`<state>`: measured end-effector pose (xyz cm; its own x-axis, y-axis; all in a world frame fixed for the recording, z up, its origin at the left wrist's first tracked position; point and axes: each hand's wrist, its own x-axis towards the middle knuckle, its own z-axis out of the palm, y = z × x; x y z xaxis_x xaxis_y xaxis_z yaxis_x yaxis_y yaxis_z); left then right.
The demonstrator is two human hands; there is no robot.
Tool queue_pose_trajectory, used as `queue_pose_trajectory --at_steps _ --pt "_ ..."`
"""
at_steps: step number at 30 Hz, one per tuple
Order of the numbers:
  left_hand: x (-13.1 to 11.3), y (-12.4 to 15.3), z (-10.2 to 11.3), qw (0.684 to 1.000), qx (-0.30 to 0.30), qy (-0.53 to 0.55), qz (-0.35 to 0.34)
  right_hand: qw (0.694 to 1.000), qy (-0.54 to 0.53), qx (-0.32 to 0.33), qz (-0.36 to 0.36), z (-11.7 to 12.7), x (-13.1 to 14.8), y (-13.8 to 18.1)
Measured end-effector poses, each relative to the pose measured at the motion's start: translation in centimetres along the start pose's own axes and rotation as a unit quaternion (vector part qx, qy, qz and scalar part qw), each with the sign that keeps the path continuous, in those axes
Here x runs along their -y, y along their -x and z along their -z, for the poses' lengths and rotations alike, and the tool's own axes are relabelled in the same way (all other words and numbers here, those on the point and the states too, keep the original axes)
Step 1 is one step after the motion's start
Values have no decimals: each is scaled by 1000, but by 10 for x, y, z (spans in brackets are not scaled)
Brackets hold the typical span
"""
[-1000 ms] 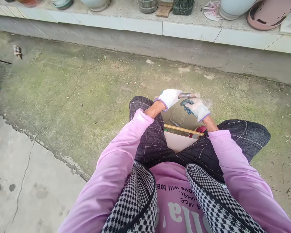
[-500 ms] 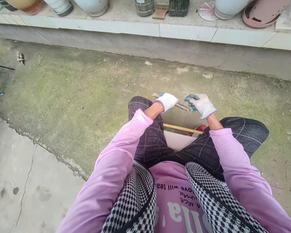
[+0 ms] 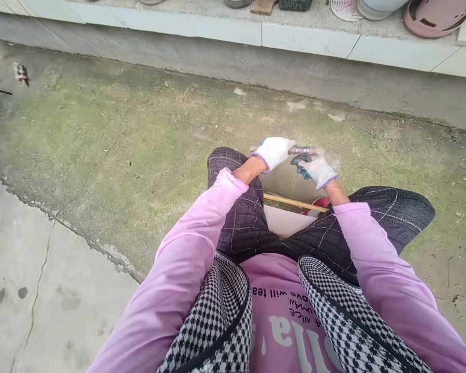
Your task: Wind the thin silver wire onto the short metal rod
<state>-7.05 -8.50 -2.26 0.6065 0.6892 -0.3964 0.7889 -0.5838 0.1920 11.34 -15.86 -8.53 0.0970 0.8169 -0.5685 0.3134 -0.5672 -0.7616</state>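
My left hand (image 3: 274, 151), in a white knit glove with a blue-green coated palm, is closed around a short brown stick (image 3: 301, 150). Silvery bands, perhaps wire or tape, circle the stick near its right end. Close below that end is my right hand (image 3: 314, 168), gloved in white with grey-blue coated fingers. Its fingers are curled together near the bands; what they hold, if anything, is too small to make out. Both hands are above the gap between my bent knees.
Below my hands lie a yellowish wooden strip (image 3: 291, 200), a pale board-like surface (image 3: 285, 221) and a red shoe (image 3: 320, 204). Ahead runs a tiled ledge (image 3: 225, 28) with a pink pot (image 3: 435, 18). A small mottled object (image 3: 21, 74) rests on the mossy concrete at left.
The stick has swung closer to level, its right end rising above my right hand. My left hand has shifted slightly right and up. The view has tipped down a little.
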Motion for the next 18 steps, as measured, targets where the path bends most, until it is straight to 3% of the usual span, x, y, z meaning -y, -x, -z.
queue_pose_trajectory --at_steps 4,8,15,18 --pt "5 0 -6 999 -4 -22 42 999 16 31 7 -10 2 15" --pt "4 7 -9 998 9 -42 42 999 0 40 31 -1 8 27" --pt "-9 12 -10 990 55 -101 -76 997 -14 -56 44 29 8 12" --pt "-9 11 -9 989 51 -99 -92 996 -24 -76 36 33 1 -2"
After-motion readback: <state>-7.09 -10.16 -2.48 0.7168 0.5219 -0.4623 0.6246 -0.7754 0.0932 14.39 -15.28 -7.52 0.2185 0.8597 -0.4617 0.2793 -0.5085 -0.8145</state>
